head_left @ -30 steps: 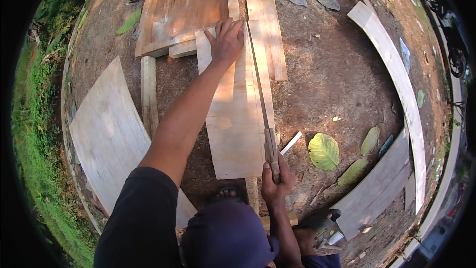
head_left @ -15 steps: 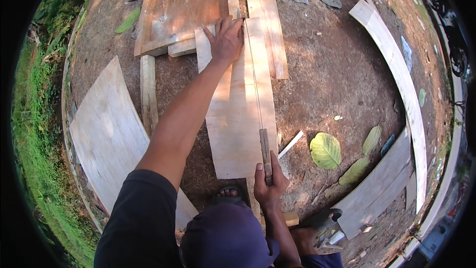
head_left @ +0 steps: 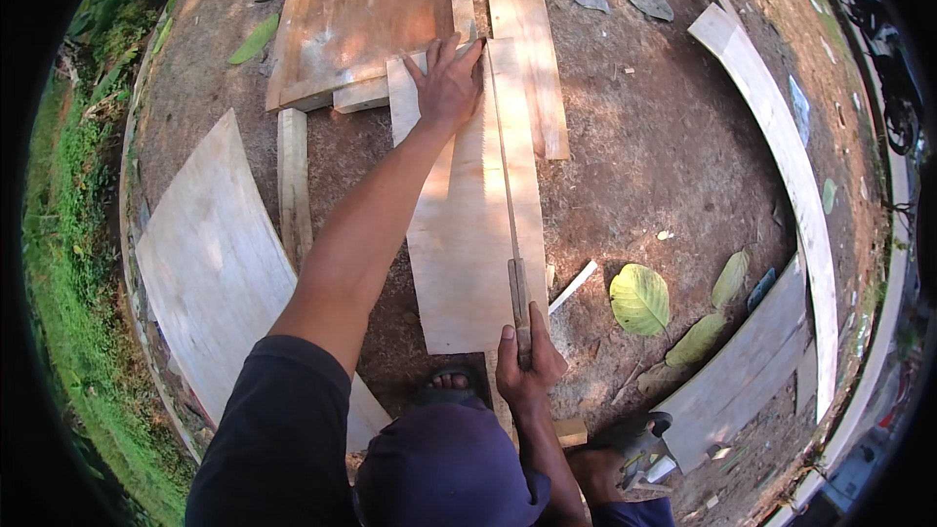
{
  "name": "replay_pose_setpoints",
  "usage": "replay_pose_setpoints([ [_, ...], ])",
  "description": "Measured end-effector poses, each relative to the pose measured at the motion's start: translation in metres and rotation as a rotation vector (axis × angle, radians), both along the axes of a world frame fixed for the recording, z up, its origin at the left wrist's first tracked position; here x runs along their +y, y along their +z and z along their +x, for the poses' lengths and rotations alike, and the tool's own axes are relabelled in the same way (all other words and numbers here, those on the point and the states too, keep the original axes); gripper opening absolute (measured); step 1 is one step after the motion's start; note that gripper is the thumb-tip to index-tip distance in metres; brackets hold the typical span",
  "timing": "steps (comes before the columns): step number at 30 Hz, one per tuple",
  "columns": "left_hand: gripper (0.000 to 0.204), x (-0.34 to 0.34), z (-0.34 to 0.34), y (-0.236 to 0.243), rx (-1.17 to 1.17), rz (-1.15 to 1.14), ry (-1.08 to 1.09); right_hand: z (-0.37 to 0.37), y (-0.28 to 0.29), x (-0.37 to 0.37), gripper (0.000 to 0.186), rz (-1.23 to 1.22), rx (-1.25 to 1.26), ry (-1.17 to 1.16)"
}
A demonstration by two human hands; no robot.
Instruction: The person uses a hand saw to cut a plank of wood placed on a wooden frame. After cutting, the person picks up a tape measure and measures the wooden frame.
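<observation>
- Outdoor daylight, fairly bright, falling in dapples: warm sunlit patches lie among softer shade on the brown ground [head_left: 664, 185].
- The pale plywood sheet [head_left: 454, 283] catches a lighter streak, and the reddish panel [head_left: 381, 29] glows in spots.
- The dark cap [head_left: 444, 468] and black sleeve [head_left: 268, 429] show little detail.
- Left hand [head_left: 449, 93] and right hand [head_left: 530, 363] look reasonably sharp; the saw [head_left: 517, 283] thins to a faint line along its blade.
- Fisheye distortion bows the long wooden strip [head_left: 786, 137] into an arc.
- Greenery [head_left: 78, 332] and motorbikes [head_left: 883, 88] turn soft and stretched near the black rim.
</observation>
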State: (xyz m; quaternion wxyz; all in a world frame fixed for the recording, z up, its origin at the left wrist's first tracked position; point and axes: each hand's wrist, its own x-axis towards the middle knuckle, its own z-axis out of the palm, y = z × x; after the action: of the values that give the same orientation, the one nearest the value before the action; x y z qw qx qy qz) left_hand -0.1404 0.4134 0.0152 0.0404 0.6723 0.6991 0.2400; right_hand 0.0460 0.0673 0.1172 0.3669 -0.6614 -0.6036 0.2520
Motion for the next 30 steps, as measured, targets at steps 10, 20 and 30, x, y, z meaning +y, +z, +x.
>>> replay_pose_setpoints([
  [10,0.043,0.000,-0.001,0.001,-0.014,-0.015,0.008,0.006,0.002,0.003,0.048,-0.028,0.051,-0.012],
  [20,0.043,-0.001,0.001,0.005,-0.007,-0.045,0.005,0.004,0.005,0.000,0.047,-0.049,0.063,-0.018],
  [30,0.047,-0.002,0.001,0.004,-0.013,-0.041,0.008,0.002,0.018,0.012,0.044,-0.058,0.122,-0.039],
])
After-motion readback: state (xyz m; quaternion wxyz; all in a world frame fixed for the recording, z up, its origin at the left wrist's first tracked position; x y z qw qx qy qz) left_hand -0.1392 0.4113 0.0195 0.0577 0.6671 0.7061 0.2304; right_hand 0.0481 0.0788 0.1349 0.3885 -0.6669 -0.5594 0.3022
